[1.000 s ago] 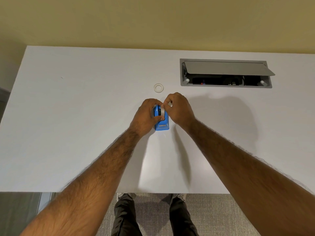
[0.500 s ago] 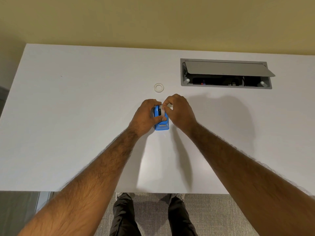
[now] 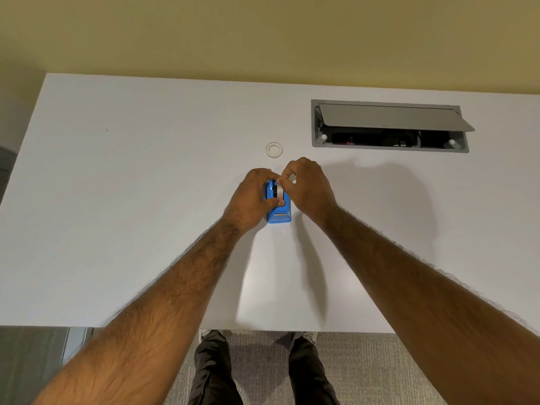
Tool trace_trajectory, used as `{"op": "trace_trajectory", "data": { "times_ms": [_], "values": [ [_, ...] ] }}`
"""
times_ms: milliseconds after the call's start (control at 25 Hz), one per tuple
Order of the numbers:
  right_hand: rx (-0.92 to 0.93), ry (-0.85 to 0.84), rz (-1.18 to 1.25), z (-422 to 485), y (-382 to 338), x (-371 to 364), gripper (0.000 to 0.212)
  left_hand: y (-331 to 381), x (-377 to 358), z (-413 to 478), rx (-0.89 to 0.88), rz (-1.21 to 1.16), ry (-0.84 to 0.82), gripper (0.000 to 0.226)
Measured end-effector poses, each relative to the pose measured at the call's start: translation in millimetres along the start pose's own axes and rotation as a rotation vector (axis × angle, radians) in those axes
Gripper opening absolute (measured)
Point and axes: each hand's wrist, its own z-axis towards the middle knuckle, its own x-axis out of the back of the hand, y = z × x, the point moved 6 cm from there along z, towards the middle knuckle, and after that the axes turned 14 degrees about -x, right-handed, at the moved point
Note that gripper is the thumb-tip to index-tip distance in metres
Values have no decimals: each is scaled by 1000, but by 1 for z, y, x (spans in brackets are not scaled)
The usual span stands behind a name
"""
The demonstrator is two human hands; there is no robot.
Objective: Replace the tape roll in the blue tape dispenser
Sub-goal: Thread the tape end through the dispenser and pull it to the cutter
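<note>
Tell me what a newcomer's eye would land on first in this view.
The blue tape dispenser stands out at the centre of the white table, gripped by the left hand while the right hand pinches a tape roll at its top. Just beyond lies a small white ring, and far right a grey cable hatch stands open.

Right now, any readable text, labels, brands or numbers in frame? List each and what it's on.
None readable.
Blue tape dispenser: a small grey plate near its front end, too small and blurred to tell whether it carries text.
Loose tape ring on the table: no print visible.
Grey cable box lid: a faint mark, too small to read.
</note>
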Motion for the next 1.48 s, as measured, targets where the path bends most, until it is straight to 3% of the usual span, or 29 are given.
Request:
{"op": "trace_trajectory", "data": {
  "times_ms": [320,520,1080,1480],
  "values": [
    [-48,-14,14,2,6,-1,18,-1,-2,-2,24,-32,0,58],
    [-29,-10,45,-6,5,1,16,-7,1,-1,5,-21,21,49],
    [-57,-17,18,2,2,0,23,-7,-3,3,-9,13,2,52],
    [76,-24,-132,-3,-6,-1,28,-9,-2,5,12,27,-21,47]
  ]
}}
